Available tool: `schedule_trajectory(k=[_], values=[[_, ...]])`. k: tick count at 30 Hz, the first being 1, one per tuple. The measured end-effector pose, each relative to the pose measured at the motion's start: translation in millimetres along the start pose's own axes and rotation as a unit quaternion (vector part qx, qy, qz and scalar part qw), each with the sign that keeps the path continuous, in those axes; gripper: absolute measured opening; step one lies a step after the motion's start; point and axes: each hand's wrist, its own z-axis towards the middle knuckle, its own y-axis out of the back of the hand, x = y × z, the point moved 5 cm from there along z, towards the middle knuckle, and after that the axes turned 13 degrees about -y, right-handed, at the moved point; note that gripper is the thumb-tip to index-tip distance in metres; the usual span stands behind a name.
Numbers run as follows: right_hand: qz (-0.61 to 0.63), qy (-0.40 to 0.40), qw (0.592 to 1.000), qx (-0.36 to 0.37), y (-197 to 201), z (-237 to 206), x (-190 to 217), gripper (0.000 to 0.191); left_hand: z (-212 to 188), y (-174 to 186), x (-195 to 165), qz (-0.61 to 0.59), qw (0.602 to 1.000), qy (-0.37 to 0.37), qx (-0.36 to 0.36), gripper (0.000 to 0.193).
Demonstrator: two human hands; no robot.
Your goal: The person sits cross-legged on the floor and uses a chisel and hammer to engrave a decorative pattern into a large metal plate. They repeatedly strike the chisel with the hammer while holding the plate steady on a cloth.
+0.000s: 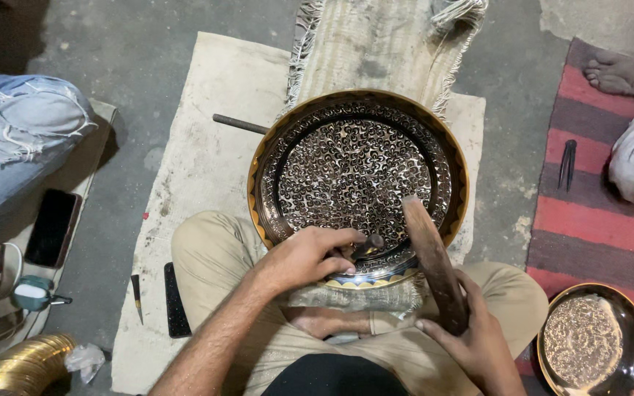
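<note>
A large round brass tray [458, 158] with a dense black-and-silver engraved pattern rests on my lap and a folded cloth. My left hand [304, 257] is closed around a small dark metal chisel [370, 245], its tip on the tray's near inner rim. My right hand [471, 339] grips a wooden mallet [430, 257] by its lower end, the head raised just above the chisel. My crossed legs in tan trousers lie under the tray.
A smaller engraved brass bowl [594, 340] sits at lower right on a red striped rug. Another person's bare foot [624, 73] and a metal tool [566, 163] lie upper right. A person in jeans, a phone [51, 227] and a metal rod [240, 123] are on the left.
</note>
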Motion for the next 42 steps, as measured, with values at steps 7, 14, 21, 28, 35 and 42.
schedule_trajectory(k=[7,14,21,28,35,42], values=[[0.221,0.070,0.973,0.021,4,11,30,0.073,2,-4,7,0.030,0.999,0.023,-0.005,0.052],[0.074,0.171,0.982,-0.013,22,7,59,0.069,1,-7,7,0.023,0.999,0.030,-0.007,0.050],[0.028,0.111,0.993,-0.008,23,0,57,0.070,2,-5,5,0.025,0.999,0.024,-0.009,0.050],[-0.039,0.068,0.997,-0.022,19,4,46,0.074,1,-5,6,0.031,0.999,0.018,-0.012,0.050],[-0.020,0.067,0.997,-0.029,17,3,38,0.074,3,-4,6,0.024,1.000,0.015,-0.013,0.049],[-0.038,0.051,0.997,-0.045,14,1,31,0.075,2,-3,1,0.020,1.000,-0.008,-0.020,0.049]])
